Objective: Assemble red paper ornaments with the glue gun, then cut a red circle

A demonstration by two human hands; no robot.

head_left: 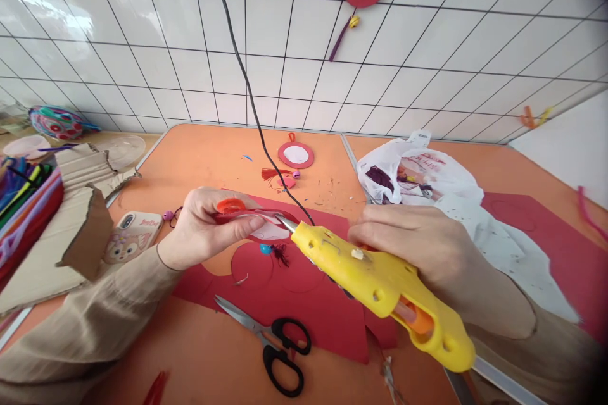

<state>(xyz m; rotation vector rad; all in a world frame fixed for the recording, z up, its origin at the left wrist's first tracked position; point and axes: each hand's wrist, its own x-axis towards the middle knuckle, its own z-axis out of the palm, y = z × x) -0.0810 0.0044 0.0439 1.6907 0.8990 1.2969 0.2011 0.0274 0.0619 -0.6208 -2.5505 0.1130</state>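
My left hand [204, 231] pinches a round red paper ornament [270, 232] with a white centre and an orange loop at its near end. A blue bead [266, 249] with a dark tassel hangs below it. My right hand [418, 247] is wrapped round a yellow hot glue gun [365, 275], its fingers partly hidden behind the body. The gun's metal nozzle touches or nearly touches the ornament's edge; I cannot tell which. Beneath lie red paper [313, 310] with circles marked or cut in it, and scissors [270, 335] with black handles.
A finished-looking red ring ornament [296, 154] lies at the back. To the right are a white plastic bag [427, 171] and white sheet [508, 259]. Cardboard [61, 228], a phone [135, 237] and pipe cleaners [28, 209] are left. A black cord [242, 63] crosses the view.
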